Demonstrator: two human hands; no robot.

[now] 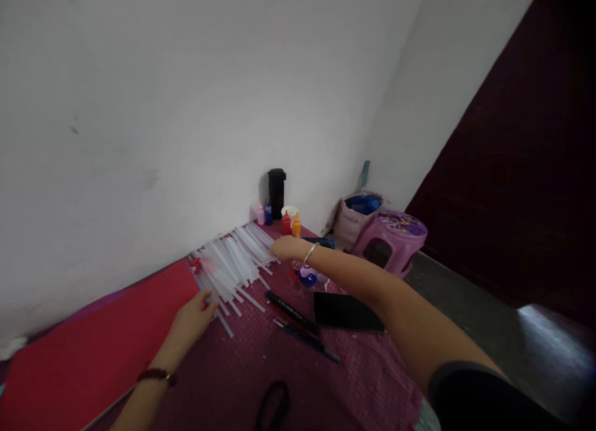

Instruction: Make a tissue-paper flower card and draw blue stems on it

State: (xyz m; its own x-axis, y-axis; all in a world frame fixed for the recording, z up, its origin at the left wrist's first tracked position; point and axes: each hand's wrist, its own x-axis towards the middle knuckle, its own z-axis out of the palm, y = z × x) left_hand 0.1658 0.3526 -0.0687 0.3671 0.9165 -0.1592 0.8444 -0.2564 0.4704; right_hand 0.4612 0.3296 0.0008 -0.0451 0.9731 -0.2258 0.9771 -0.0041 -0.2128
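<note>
My left hand (193, 314) is at the near left end of a spread of long, whitish, translucent strips (237, 257). Its thumb and forefinger are slightly bent with a gap between them, and I make out nothing held. Stretched across the table, my right hand (287, 248) reaches the far right end of the same strips. The fingers there are hidden or blurred, so whether they grip a strip does not show. A red sheet (116, 338) lies under and beside my left forearm. Something small and red (195, 265) rests on the strips' left edge.
Pens (298, 319) and a black phone-like slab (347, 311) lie on the dark red table (223, 381). Red (286, 223) and orange (296, 225) squeeze bottles stand near a black flask (276, 194) by the wall. Beyond are a pink stool (391, 238) and a bag (351, 223).
</note>
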